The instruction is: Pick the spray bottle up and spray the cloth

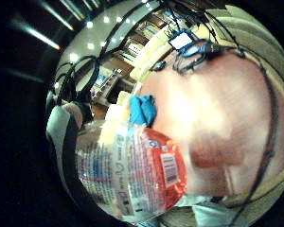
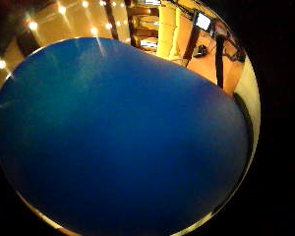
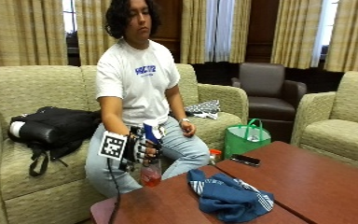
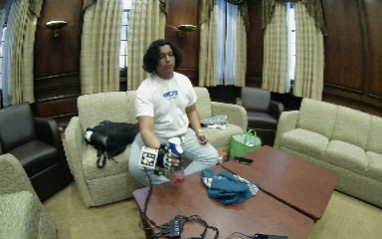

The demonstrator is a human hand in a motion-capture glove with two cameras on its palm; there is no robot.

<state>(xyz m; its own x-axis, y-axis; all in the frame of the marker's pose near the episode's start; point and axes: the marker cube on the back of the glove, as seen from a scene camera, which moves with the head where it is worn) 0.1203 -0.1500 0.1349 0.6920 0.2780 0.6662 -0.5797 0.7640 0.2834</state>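
Note:
In the outside view the gloved right hand [image 3: 141,148] grips a clear spray bottle [image 3: 151,175] with a blue spray head and red liquid. The bottle is upright at the table's [image 3: 167,207] near corner, in front of the seated person's knees. I cannot tell whether its base touches the wood. A crumpled blue cloth [image 3: 229,196] lies on the table beside the bottle, apart from it. The little finger side palm view shows the bottle's label [image 1: 142,170] close up, with the cloth [image 1: 143,109] beyond it on the table [image 1: 217,118]. Blue, likely the spray head [image 2: 118,142], fills the thumb side palm view.
A black phone [image 3: 245,160] lies on the table's far edge. A green bag [image 3: 247,137] stands on the floor by the sofa, and a black backpack [image 3: 55,128] rests on the seat. Cables and a device [image 4: 178,226] sit at the table's near end.

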